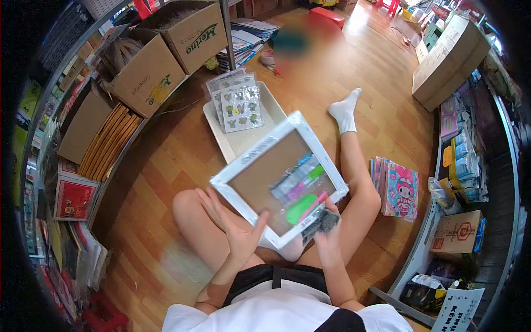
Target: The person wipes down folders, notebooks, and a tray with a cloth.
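A white-framed canvas kit [257,155] is tilted above my lap, its brown back facing me. Behind its clear wrap lie a bright green tray [301,209], a pink pen-like stick [315,205] and small bagged pieces [296,182]. My left hand [238,235] rests at the lower left edge of the frame, fingers spread and thumb over the edge. At the lower right edge, my right hand [330,235] is closed round a dark grey fuzzy cloth [322,222], with its fingers also against the frame.
A cream tray [221,133] with clear-bagged sticker sheets [241,108] stands ahead. Picture books [401,191] lie beside my right knee. Cardboard boxes [146,77] fill the left shelf; a tall carton [451,63] stands right. A tape roll [267,57] lies on the floor.
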Motion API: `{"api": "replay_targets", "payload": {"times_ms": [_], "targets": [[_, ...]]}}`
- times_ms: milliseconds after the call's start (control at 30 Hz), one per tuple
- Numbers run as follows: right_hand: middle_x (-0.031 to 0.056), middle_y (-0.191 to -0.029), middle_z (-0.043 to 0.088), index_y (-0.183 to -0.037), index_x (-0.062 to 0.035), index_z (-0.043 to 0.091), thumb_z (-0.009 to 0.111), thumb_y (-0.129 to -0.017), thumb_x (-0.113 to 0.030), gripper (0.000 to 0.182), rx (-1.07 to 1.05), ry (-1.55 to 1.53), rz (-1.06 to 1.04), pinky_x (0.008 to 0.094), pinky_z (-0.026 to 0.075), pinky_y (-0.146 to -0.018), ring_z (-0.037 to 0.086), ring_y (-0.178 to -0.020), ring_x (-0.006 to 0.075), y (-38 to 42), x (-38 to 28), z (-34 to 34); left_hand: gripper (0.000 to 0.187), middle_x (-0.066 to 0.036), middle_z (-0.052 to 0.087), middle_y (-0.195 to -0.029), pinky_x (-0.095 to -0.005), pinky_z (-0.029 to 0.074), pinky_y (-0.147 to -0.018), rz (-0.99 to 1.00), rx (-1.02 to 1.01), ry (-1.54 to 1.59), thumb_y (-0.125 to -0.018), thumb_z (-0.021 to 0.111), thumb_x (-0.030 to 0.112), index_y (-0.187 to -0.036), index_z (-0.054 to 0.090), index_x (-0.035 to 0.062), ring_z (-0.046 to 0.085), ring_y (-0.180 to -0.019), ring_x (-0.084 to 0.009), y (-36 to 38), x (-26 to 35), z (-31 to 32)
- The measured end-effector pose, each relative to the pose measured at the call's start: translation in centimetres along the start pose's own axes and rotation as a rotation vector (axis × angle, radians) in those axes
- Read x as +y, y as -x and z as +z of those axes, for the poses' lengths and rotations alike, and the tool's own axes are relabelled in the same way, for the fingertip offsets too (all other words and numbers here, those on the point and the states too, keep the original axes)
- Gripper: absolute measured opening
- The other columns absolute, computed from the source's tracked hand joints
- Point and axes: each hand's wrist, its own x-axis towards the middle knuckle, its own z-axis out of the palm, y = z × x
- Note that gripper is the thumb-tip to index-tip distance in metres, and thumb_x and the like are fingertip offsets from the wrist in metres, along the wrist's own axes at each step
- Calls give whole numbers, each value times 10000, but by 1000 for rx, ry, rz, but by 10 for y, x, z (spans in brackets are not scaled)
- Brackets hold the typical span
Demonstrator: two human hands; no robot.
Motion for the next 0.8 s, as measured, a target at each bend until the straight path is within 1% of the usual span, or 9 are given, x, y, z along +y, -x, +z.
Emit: {"api": "replay_targets", "payload": {"times_ms": [33, 133, 233, 267, 367, 500, 567, 633, 800], "targets": [[76, -1030, 651, -1099, -49, 593, 554, -903, -165, 232, 31, -39, 55, 358, 523, -833, 636, -921, 206, 2, 1, -4, 885, -202, 106, -1516, -395, 85, -1139, -28, 54, -10, -789, 686, 133, -1460, 120, 15, 95, -1417, -292, 7, -4, 2], [41, -991, 640, -1112, -79, 596, 599, -880, -172, 250, 91, -62, 158, 332, 538, -787, 643, -859, 171, 11, 7, -13, 749, -183, 296, -1445, -411, 202, -1114, -539, -382, 544, -869, 622, 261, -1435, 198, 14, 293, -1342, -298, 31, -16, -7], [54, -1023, 635, -1133, -65, 586, 612, -879, -158, 272, 168, 350, 198, 338, 539, -792, 636, -903, 167, 27, 1, 0, 643, -149, 431, -1341, -418, 307, -1062, -941, -250, 1290, -946, 467, 420, -1397, 270, 5, 430, -1230, -278, 45, -14, 2], [63, -1029, 632, -1135, -40, 570, 616, -880, -118, 271, 62, 494, 190, 329, 518, -810, 626, -924, 163, 26, -8, 5, 660, -128, 442, -1327, -416, 336, -1044, -858, -235, 1178, -964, 321, 519, -1383, 301, 10, 435, -1220, -273, 39, -8, 1], [70, -1084, 613, -1177, -14, 536, 607, -886, -90, 309, 40, 1171, -244, 321, 497, -837, 621, -928, 165, 13, -36, 15, 660, -127, 436, -1335, -403, 345, -1040, -875, -119, 1281, -965, 315, 526, -1391, 297, 23, 439, -1220, -272, 21, -17, 3], [136, -1222, 556, -1261, -15, 495, 583, -870, -69, 405, 149, 1367, -711, 390, 380, -994, 537, -1125, 268, 17, -52, 84, 716, -145, 456, -1324, -430, 340, -1051, -818, -215, 1274, -934, 319, 586, -1385, 310, 29, 449, -1219, -282, 22, -28, -1], [175, -1315, 497, -1296, -24, 478, 569, -864, -91, 447, -192, 1872, -936, 457, 299, -1060, 448, -1246, 323, 6, -49, 82, 690, -138, 465, -1324, -417, 339, -1048, -863, -211, 1337, -949, 316, 558, -1379, 333, 18, 454, -1214, -276, 25, -24, 3], [192, -1413, 385, -1343, -44, 442, 561, -859, -162, 513, -336, 2056, -854, 527, 170, -1099, 300, -1348, 352, -3, -18, 72, 689, -141, 454, -1338, -420, 332, -1055, -876, -243, 1382, -951, 312, 555, -1384, 326, 19, 446, -1226, -275, 26, -20, 7], [169, -1444, 355, -1392, -57, 380, 598, -837, -259, 630, -769, 1973, -689, 555, 172, -1092, 329, -1340, 331, 26, 44, 70, 637, -136, 455, -1343, -421, 349, -1046, -920, -275, 1491, -956, 325, 542, -1359, 373, 52, 455, -1225, -261, 17, -27, 10]]}}
